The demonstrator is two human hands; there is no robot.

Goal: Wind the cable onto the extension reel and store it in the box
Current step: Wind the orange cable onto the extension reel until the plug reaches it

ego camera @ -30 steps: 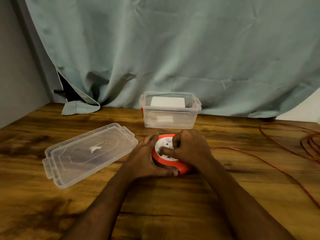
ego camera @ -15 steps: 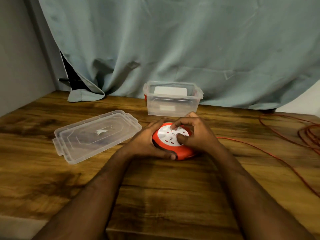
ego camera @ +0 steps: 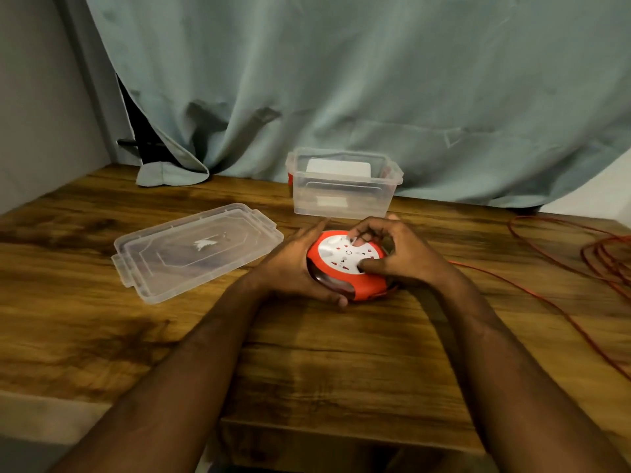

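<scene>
reel [ego camera: 345, 264] between left hand [ego camera: 293, 268], right hand [ego camera: 403, 257]

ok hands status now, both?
Left hand: cupped round the reel's side, holding it.
Right hand: fingers curled on the reel's top, thumb pressing its white face.

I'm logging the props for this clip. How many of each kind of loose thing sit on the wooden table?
Extension reel: 1
Red cable: 1
Clear box: 1
Clear lid: 1
Total: 4
</scene>
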